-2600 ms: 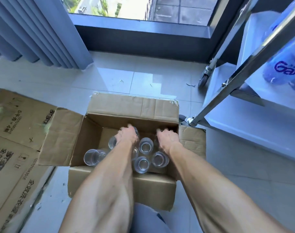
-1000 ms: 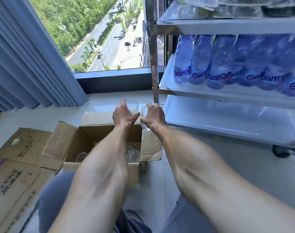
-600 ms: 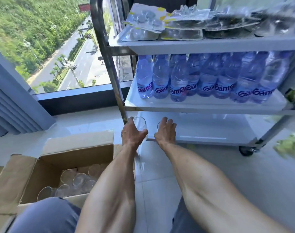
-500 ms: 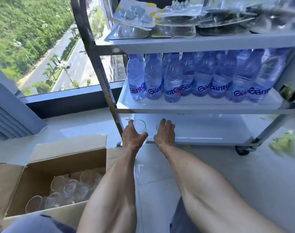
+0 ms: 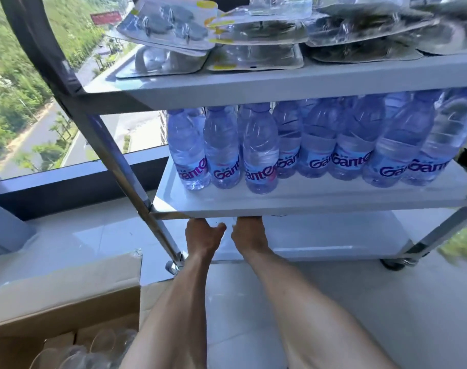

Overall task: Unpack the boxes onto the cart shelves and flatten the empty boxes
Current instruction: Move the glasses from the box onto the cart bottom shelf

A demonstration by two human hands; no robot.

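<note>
My left hand (image 5: 203, 235) and my right hand (image 5: 249, 235) reach side by side over the cart's bottom shelf (image 5: 333, 241). Their fingers are hidden behind the edge of the middle shelf (image 5: 307, 201). Each hand keeps its grip on a clear drinking glass, and both glasses are hidden under that edge. The open cardboard box (image 5: 67, 288) sits at the lower left on the floor. Several clear glasses (image 5: 102, 344) still stand inside it.
Several blue water bottles (image 5: 259, 155) fill the middle shelf. Flat blister packs (image 5: 253, 35) lie on the top shelf. The cart's steel post (image 5: 120, 166) slants down just left of my left hand. A caster (image 5: 395, 263) shows at the right. A window lies behind.
Both hands lifted a glass each out of the box and carried them right to the cart. They have now pushed further in over the bottom shelf, under the middle shelf.
</note>
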